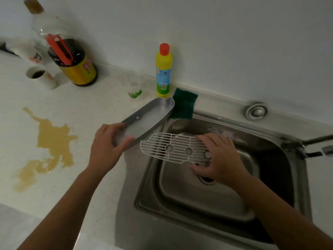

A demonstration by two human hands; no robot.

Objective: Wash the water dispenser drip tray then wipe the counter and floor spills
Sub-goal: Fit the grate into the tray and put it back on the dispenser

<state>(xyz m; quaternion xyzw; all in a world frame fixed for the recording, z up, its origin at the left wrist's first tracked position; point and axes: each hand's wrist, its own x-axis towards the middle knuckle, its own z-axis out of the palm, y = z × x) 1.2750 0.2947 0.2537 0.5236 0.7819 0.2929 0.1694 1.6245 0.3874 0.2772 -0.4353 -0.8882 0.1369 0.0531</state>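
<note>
Drip tray (147, 120) in left hand (106, 145), long axis toward sponge (183, 105), perhaps tilted.

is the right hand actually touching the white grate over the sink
Touching. The head view shows the right hand gripping the right end of the white grate, fingers curled over its far edge and thumb at its near edge, above the sink.

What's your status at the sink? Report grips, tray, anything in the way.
Left grip holds tray at edge of sink. Right grip holds grate over sink. Brown spill on counter unwiped.
</note>
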